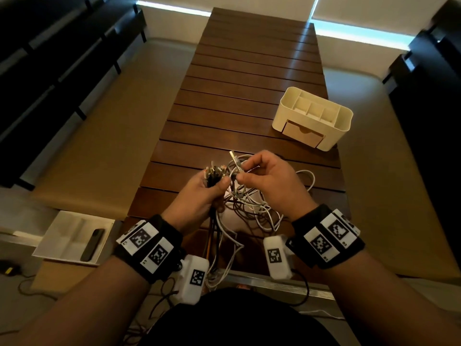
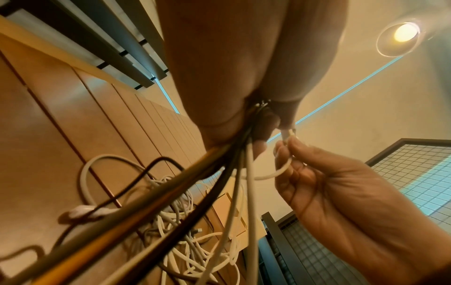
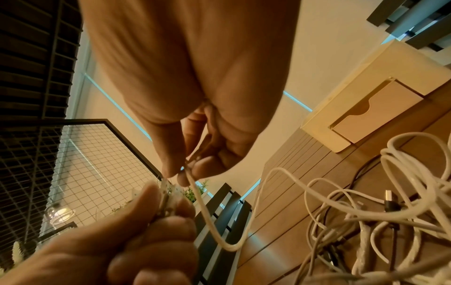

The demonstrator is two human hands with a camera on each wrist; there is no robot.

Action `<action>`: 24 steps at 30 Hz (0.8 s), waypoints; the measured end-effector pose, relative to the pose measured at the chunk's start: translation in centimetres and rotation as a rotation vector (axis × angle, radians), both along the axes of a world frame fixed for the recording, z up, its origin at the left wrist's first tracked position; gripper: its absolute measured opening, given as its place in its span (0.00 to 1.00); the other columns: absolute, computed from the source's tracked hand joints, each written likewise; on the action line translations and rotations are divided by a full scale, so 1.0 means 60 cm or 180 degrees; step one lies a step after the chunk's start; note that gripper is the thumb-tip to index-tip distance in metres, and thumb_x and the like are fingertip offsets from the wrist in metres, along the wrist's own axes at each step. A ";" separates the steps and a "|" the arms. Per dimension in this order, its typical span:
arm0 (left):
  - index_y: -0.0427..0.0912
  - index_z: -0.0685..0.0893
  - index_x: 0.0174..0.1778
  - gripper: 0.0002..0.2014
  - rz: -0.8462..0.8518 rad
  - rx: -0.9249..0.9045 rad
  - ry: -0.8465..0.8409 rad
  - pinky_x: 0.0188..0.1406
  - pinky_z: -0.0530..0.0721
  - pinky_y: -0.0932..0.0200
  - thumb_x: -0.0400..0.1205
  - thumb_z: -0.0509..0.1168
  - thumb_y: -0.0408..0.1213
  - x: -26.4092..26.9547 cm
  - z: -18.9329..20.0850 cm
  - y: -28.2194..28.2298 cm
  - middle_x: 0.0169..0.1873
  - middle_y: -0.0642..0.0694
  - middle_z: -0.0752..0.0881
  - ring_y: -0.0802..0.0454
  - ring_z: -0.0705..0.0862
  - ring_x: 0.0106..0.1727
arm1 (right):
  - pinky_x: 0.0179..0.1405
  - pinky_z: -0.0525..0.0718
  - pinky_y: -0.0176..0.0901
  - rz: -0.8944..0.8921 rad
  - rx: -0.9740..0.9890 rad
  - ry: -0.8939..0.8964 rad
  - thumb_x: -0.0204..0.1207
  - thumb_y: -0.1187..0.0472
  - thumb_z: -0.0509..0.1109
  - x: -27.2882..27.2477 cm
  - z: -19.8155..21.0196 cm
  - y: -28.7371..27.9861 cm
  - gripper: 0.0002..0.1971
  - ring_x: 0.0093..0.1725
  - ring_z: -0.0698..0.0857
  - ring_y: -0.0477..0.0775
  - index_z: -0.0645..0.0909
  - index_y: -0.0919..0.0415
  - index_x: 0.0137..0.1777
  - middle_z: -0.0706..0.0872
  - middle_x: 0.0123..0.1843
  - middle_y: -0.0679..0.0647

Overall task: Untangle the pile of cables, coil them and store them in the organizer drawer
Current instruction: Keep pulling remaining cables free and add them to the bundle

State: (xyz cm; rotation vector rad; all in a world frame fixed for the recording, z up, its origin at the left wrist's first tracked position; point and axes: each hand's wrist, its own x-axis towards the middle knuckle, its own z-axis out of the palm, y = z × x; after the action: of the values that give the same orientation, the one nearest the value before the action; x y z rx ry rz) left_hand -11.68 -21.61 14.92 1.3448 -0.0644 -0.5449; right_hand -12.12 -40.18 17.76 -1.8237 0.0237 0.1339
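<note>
My left hand (image 1: 207, 188) grips a bundle of cable ends (image 1: 214, 172), white, black and brown, with the plugs sticking up above the fist. The cables hang down from it (image 2: 219, 173) toward the table edge. My right hand (image 1: 259, 176) pinches one white cable (image 1: 237, 163) near its plug, just right of the bundle; the same white cable (image 3: 207, 212) loops down from the fingertips. A tangled pile of cables (image 1: 252, 206) lies on the table under both hands. The cream organizer (image 1: 313, 117) stands at the right, its drawer (image 1: 303, 133) pushed in.
The dark slatted wooden table (image 1: 249, 83) runs away from me. A white tray (image 1: 72, 236) holding a dark phone sits on the floor at the left. Benches flank the table on both sides; black racks stand at the far left and right.
</note>
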 end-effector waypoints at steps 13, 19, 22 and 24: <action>0.37 0.77 0.61 0.19 0.0228 -0.0288 0.0098 0.35 0.81 0.59 0.81 0.66 0.46 0.003 -0.010 -0.001 0.38 0.46 0.81 0.55 0.79 0.34 | 0.47 0.88 0.41 0.0202 0.0210 0.0098 0.76 0.67 0.78 -0.008 -0.021 0.027 0.07 0.45 0.92 0.50 0.89 0.61 0.52 0.93 0.45 0.55; 0.29 0.75 0.69 0.32 0.0299 -0.0299 0.0066 0.42 0.84 0.53 0.78 0.71 0.51 0.002 -0.010 -0.003 0.54 0.32 0.83 0.45 0.84 0.43 | 0.45 0.87 0.33 0.0168 0.0030 -0.0057 0.75 0.67 0.78 -0.009 -0.017 0.033 0.07 0.47 0.91 0.45 0.89 0.59 0.51 0.90 0.48 0.52; 0.30 0.77 0.70 0.30 0.0313 -0.0311 0.0093 0.52 0.84 0.44 0.79 0.71 0.48 0.004 -0.011 -0.003 0.63 0.25 0.84 0.34 0.85 0.56 | 0.51 0.91 0.46 0.0169 -0.0089 -0.0192 0.75 0.68 0.78 -0.009 -0.024 0.039 0.07 0.50 0.90 0.51 0.89 0.58 0.51 0.89 0.49 0.54; 0.30 0.78 0.69 0.27 0.0360 -0.0302 0.0095 0.47 0.85 0.50 0.80 0.70 0.46 0.004 -0.012 -0.003 0.62 0.25 0.84 0.38 0.86 0.55 | 0.55 0.91 0.51 0.0174 -0.0065 -0.0161 0.75 0.67 0.78 -0.009 -0.027 0.042 0.08 0.52 0.90 0.52 0.89 0.57 0.51 0.89 0.51 0.55</action>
State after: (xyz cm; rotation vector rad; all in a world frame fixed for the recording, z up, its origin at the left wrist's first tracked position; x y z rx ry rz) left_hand -11.41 -21.82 14.20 1.2397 0.0101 -0.4607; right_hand -12.63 -37.66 16.15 -1.8480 -0.0608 0.1265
